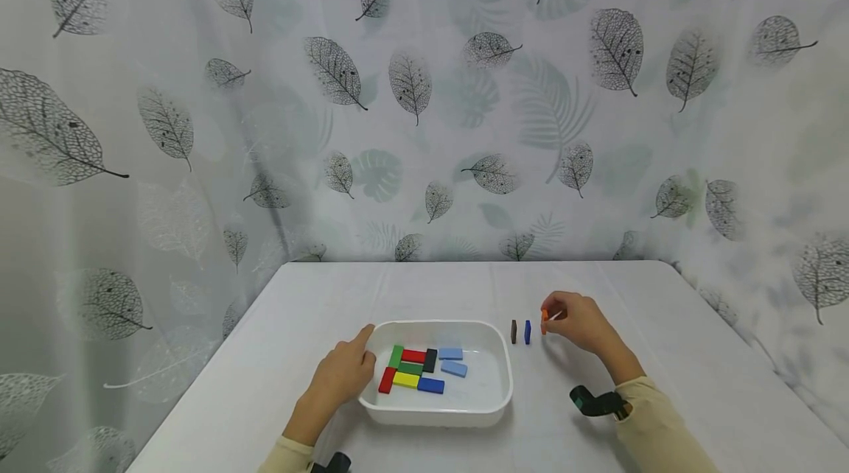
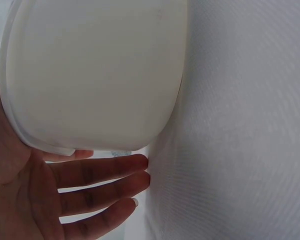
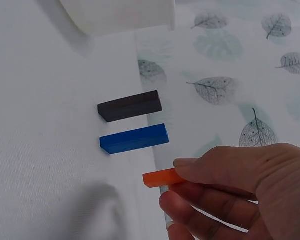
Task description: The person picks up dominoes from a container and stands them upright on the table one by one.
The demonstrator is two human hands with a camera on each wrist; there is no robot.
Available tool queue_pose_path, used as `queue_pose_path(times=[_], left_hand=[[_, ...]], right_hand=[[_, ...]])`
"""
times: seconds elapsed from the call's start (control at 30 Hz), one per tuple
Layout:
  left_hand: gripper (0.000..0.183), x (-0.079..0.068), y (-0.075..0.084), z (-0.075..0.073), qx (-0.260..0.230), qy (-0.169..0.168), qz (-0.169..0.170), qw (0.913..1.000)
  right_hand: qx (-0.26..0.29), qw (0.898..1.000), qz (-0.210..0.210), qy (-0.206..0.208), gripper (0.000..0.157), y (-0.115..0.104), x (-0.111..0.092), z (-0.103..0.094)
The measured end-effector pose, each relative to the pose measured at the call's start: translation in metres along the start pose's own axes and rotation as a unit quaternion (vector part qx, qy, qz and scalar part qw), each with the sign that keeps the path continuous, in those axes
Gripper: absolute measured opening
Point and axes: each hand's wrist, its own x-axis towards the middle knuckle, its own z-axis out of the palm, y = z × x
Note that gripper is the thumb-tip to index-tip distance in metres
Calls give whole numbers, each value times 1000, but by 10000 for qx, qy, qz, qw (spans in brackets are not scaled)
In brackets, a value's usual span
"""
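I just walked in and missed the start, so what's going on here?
A person's right hand pinches an orange block beside a blue block and a dark block that stand upright on the table. Their left hand touches the left end of a white tray, where more coloured blocks lie.

A white table (image 1: 398, 292) carries a tray (image 1: 434, 418), dark block (image 1: 514, 331) and blue block (image 1: 528, 332).
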Motion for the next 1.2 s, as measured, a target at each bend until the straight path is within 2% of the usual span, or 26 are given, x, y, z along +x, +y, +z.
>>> queue_pose_path(times=[0.67,1.2], left_hand=[[51,1,0,3,-39,26,-18,10000],[51,0,0,1,-32,70,78,9999]], right_hand=[[45,9994,268,-192,25,11,1,9],[71,9995,210,-235,23,13,0,12]])
